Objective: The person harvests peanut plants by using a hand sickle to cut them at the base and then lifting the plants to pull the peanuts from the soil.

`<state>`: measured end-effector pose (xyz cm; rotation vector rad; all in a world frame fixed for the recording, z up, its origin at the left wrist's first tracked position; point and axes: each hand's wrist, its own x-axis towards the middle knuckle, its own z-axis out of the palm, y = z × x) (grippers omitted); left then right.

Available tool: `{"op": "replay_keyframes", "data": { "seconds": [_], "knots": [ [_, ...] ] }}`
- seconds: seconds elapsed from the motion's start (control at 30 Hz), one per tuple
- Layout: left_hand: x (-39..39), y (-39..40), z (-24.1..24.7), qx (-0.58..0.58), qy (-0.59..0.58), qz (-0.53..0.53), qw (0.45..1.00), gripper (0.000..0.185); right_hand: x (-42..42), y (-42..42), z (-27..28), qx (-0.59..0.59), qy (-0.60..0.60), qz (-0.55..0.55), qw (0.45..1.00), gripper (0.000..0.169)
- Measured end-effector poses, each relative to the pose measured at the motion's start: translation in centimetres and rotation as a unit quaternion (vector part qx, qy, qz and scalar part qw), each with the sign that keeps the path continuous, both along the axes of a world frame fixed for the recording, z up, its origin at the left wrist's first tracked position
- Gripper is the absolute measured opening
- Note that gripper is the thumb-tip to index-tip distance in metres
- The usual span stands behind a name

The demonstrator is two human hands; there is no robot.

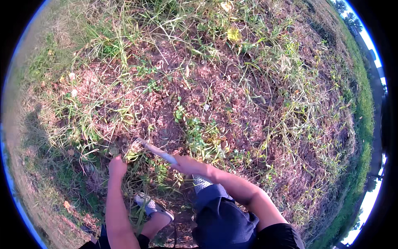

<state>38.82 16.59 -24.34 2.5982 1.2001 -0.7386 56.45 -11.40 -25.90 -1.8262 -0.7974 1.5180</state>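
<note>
My left hand (118, 167) is low over the ground on the left, closed around grass stems. A tuft of pale and green grass (134, 152) sticks out beside its fingers. My right hand (188, 165) grips a long, narrow hand tool (157, 152). The tool slants up and left from the fist, pale close to the hand and browner towards its far end. That end reaches the top of the tuft, and whether it touches the grass is hard to tell. Plant litter and shadow partly hide the left fingertips.
Weedy soil (166, 124) with dry litter spreads ahead. Leafy green weeds (195, 135) grow just above my right hand, and a yellow leaf (234, 34) lies farther off. Below are my dotted shoe (146, 202) and dark-clothed knee (217, 214). A green grass strip (363, 133) borders the right side.
</note>
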Motion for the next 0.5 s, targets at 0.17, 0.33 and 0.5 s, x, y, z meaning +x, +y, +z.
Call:
{"op": "replay_keyframes", "data": {
  "seconds": [0.17,0.33,0.5],
  "knots": [
    [1.8,0.3,12.9,0.028,-0.191,0.046,0.98,0.038,4.8,-12.0,5.7,-0.101,-0.046,-0.197,0.974,0.035],
    [-5.3,6.2,24.4,-0.004,-0.38,0.174,0.908,0.027,6.6,-15.9,14.0,0.027,-0.034,-0.397,0.917,0.026],
    [-10.2,1.7,31.7,0.14,-0.309,0.205,0.918,0.03,5.5,-18.0,21.6,0.124,-0.078,-0.439,0.887,0.036]
  ]
}}
